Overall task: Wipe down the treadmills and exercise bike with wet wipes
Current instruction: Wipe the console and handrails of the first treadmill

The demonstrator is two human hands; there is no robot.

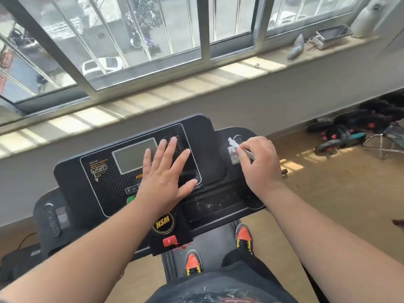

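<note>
A black treadmill console (105,182) with a grey screen (133,155) and a yellow HSM badge fills the middle of the head view. My left hand (167,171) lies flat on the console's right panel, fingers straight and spread. My right hand (260,162) is over the console's right wing, by a round speaker grille and a QR sticker (235,159). Its fingers are curled and pinch a small white wet wipe (233,142), of which only a crumpled end shows. The treadmill belt (214,243) runs below, with my orange and black shoes on it.
A sunlit window sill (196,84) runs behind the console under sliding windows, with a tray, a cloth and a white appliance (369,18) at its right end. Black gym gear and a folding stool (384,138) lie on the wooden floor at right. A red safety clip (170,241) hangs below the badge.
</note>
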